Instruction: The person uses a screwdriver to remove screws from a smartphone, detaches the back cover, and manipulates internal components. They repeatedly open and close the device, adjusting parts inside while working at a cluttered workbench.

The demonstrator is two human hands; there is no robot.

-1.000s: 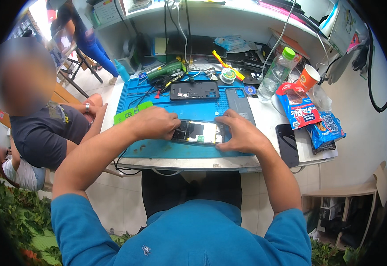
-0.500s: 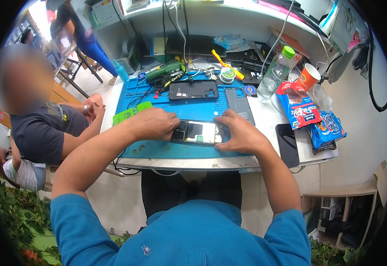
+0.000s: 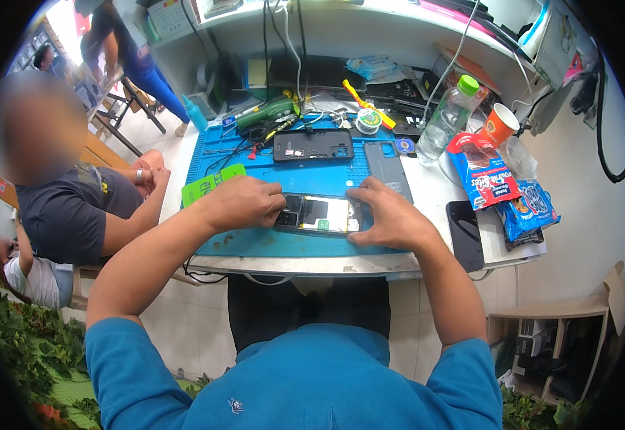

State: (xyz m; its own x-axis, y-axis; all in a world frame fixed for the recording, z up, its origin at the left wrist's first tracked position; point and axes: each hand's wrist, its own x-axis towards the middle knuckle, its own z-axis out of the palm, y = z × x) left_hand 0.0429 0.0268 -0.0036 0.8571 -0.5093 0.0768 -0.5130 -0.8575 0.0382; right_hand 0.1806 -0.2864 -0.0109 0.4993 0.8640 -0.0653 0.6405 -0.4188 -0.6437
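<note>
An opened smartphone (image 3: 335, 212) lies crosswise on the blue work mat (image 3: 269, 244), its pale battery and dark inner parts showing. My right hand (image 3: 396, 218) holds the phone's right end, thumb on the near edge and fingers on the far one. At the other end, my left hand (image 3: 249, 203) has its fingertips pinched together by the dark camera part; anything between them is hidden. Just beyond lies a black phone frame (image 3: 313, 146). A grey back cover (image 3: 386, 166) rests to its right, and a green card (image 3: 212, 184) sits behind my left wrist.
Tools, cables and a solder spool (image 3: 367, 121) crowd the back of the mat. To the right stand a water bottle (image 3: 441, 122), an orange cup (image 3: 499, 125), snack packets (image 3: 481, 172) and a dark phone (image 3: 464, 233). Another person (image 3: 61, 208) sits close on my left.
My left hand has drawn back slightly to the left along the phone's end. My right hand keeps its hold, and the phone has hardly moved.
</note>
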